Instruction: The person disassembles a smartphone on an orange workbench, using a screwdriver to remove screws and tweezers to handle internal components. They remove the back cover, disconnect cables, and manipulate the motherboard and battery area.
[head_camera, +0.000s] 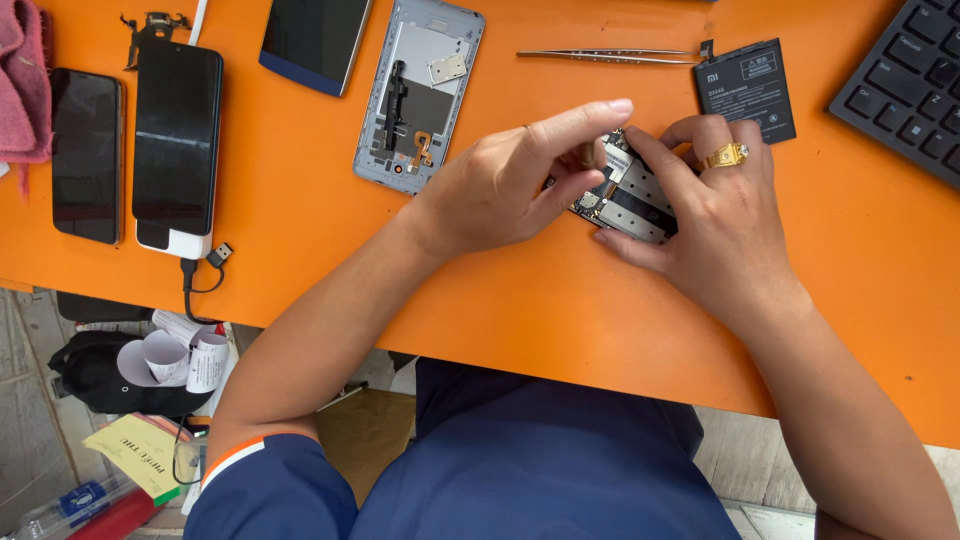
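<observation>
1. Both hands are on a small dark phone circuit board with silver metal shields (628, 196), lying on the orange tabletop (300, 200) between the hands, near the far edge.
2. The left hand (500, 185) has thumb and middle finger pinched in at the board's near-left edge, index finger stretched straight out over it. Whether the pinch is actually clamped on something tiny, I can't tell, since the fingertips hide it.
3. The right hand (715, 215), with a gold ring (727, 156), has its fingers curled down onto the board's far side, thumb along the near edge, so it's pressed on the board.
4. What could go wrong, in my view: the board looks braced by fingertips only, so a push from the left could skate it across the smooth top or bend a connector.
5. The black rectangular battery (748, 88) and slim steel tweezers (610, 55) sit just beyond the right hand, so a slip could knock them.
6. The opened grey phone frame (420, 95) lies well to the left, apart from the action.
</observation>
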